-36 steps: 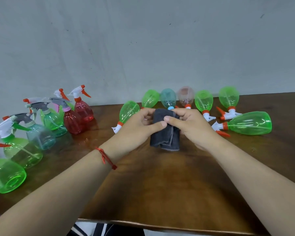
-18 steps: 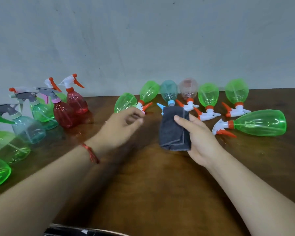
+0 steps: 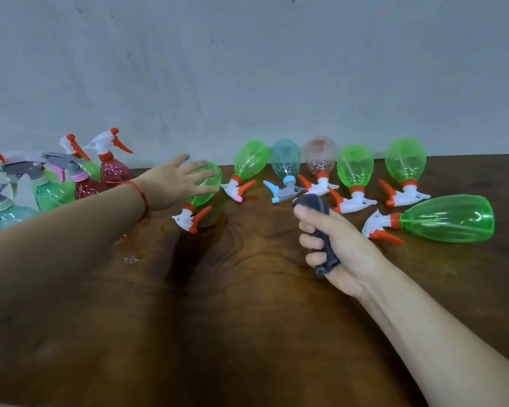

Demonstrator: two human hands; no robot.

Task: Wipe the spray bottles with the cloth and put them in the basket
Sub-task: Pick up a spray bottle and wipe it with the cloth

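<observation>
spray bottles point(image 3: 354, 167) lying flat (mostly green), dark cloth point(image 3: 327, 248) bunched

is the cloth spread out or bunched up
Bunched up: the cloth is squeezed into a narrow wad in the right hand, whose fingers curl round it.

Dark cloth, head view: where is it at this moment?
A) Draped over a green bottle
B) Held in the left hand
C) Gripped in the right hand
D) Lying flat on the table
C: the right hand has its fingers curled round the dark cloth above the table, while the left hand is spread over a lying green bottle.
</observation>
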